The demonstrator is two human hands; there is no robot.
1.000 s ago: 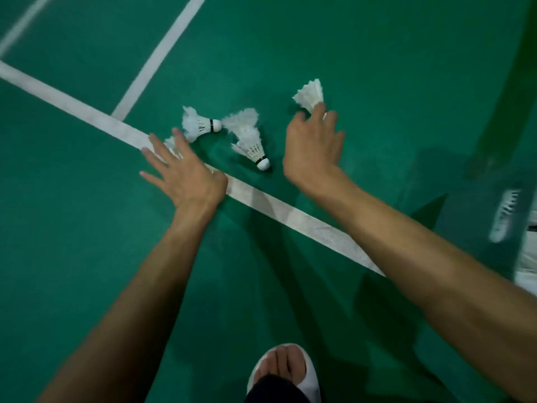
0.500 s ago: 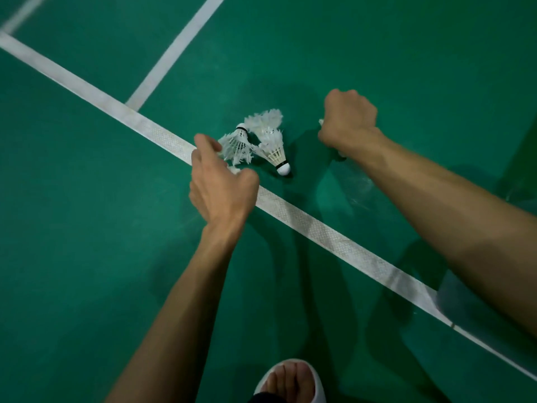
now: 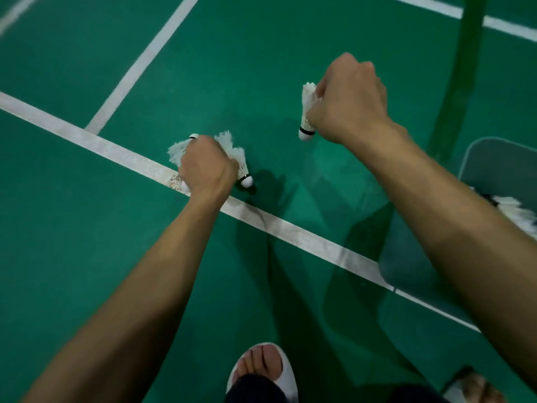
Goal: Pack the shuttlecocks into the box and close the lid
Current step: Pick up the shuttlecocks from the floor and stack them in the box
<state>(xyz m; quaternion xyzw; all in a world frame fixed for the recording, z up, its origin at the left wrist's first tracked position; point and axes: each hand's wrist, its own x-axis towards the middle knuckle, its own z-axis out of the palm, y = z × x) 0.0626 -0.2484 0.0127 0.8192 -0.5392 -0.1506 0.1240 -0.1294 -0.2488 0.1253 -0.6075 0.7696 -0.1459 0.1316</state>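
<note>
My left hand (image 3: 205,165) is curled over a bunch of white shuttlecocks (image 3: 236,155) on the green court floor, right at the white line. Feathers stick out on both sides of the fist and a cork tip (image 3: 247,181) shows at its right. My right hand (image 3: 350,97) grips a single white shuttlecock (image 3: 308,112), lifted off the floor with its cork pointing down. The translucent box (image 3: 494,167) stands at the right edge, with more white shuttlecocks (image 3: 514,209) inside, partly hidden by my right forearm.
White court lines (image 3: 290,228) cross the green floor. A green pole (image 3: 462,71) rises at the upper right, behind the box. My feet in white sandals (image 3: 261,370) are at the bottom edge.
My left hand closed over the shuttlecocks on the line. My right hand lifted its shuttlecock and moved toward me. The view shifted, and the box came into sight at the right.
</note>
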